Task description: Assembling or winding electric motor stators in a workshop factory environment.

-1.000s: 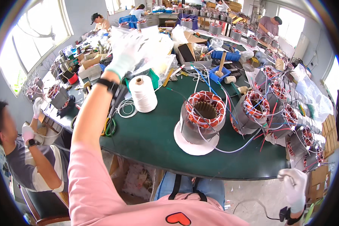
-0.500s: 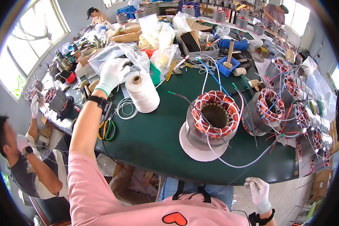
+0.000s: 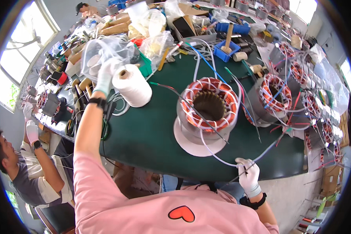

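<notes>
The clear plastic bag [image 3: 121, 48] lies at and just beyond the fingers of the left grip [image 3: 106, 74]. The step in hand appears to be handling this bag. The fingers are blurred and partly lost against the film; whether they are clenched on it or released cannot be told.

The spool of white thread [image 3: 134, 87] stands just to the right of the left grip. In judgement, a move of the bag calls for lifting it clear of the spool, so that the film does not drag the thread or tip the spool.

The motor core [image 3: 191, 117] stands on a white pad [image 3: 199, 150], well to the right of the left grip and beyond and to the left of the right grip [image 3: 249, 175]. A white tube [image 3: 218, 159] runs from the core toward the right grip. The fingers of this grip are curled at the tube; contact or a firm hold cannot be confirmed. Keeping slack in the tube appears advisable.

The green counter [image 3: 156, 128] carries these items. A second motor core [image 3: 275, 95] stands beyond the right grip. Farther beyond it sits a blue tray [image 3: 227, 50]. Scissors [image 3: 106, 132] lie on the near side of the left grip.
</notes>
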The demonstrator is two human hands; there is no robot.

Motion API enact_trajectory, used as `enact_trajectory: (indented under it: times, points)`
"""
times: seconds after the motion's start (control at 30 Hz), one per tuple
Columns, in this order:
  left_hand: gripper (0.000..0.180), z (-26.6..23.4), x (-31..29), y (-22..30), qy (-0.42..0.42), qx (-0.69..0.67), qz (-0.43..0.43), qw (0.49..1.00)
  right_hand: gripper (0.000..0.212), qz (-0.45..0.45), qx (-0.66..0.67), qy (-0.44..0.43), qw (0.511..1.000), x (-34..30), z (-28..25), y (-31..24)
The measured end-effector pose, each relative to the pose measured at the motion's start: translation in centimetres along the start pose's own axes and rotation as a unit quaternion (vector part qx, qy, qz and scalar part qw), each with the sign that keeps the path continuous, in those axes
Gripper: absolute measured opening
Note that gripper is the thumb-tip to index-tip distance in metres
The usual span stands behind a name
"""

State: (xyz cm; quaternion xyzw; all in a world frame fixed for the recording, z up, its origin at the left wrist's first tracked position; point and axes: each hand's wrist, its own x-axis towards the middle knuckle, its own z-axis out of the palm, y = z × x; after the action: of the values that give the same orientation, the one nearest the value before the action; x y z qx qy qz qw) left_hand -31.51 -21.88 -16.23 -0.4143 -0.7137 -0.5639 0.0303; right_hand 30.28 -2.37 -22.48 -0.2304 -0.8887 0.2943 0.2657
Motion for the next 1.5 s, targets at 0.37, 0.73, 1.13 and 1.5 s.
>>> enact_trajectory:
  times: [0.37,0.73,1.13,1.5]
  points:
    - [0.031,10.7,-21.3,15.7,-0.067,0.106,-0.169,0.978,0.037,0.174,0.284,-0.176,0.926,4.9,0.0,2.8]
    - [0.028,20.2,-18.9,9.2,-0.019,-0.263,-0.275,0.925,0.047,0.151,0.453,-0.149,0.866,20.2,9.5,2.9]
    - [0.032,20.5,-21.4,9.4,0.01,-0.385,-0.257,0.886,0.045,0.04,0.302,-0.064,0.95,16.9,13.6,8.1]
    - [0.042,21.4,-23.1,8.1,0.025,-0.484,-0.296,0.823,0.037,-0.058,0.291,-0.047,0.954,15.1,7.9,6.2]
